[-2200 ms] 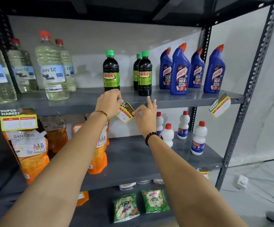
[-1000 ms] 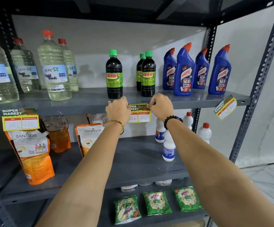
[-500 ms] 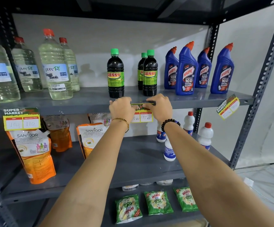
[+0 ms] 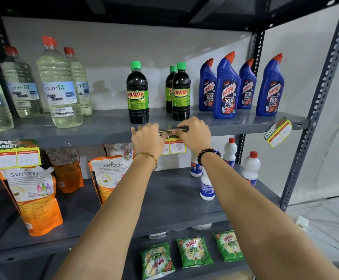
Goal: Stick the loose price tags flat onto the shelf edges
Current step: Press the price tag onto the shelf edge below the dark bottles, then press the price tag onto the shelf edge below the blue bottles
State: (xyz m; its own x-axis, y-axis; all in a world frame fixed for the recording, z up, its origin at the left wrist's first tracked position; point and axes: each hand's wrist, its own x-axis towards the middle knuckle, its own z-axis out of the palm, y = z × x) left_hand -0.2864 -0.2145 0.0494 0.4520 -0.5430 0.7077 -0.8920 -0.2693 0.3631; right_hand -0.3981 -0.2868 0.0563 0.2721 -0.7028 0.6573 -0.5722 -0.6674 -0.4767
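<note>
A yellow and green price tag hangs level from the front edge of the upper grey shelf, below the dark Sunny bottles. My left hand covers the tag's left part and presses its top against the shelf edge. My right hand presses the tag's top right corner, fingers curled over the edge. A second tag sits flat on the same edge at far left. A third tag hangs tilted at the right end of that edge.
Clear bleach bottles and blue Harpic bottles stand on the upper shelf. Orange Santoor pouches and white bottles fill the middle shelf; green Wheel packets lie on the lowest. A perforated upright bounds the right side.
The middle tag hung crooked between my fingers; it has been turned level and brought up to the shelf edge. Both hands moved up onto its top strip.
</note>
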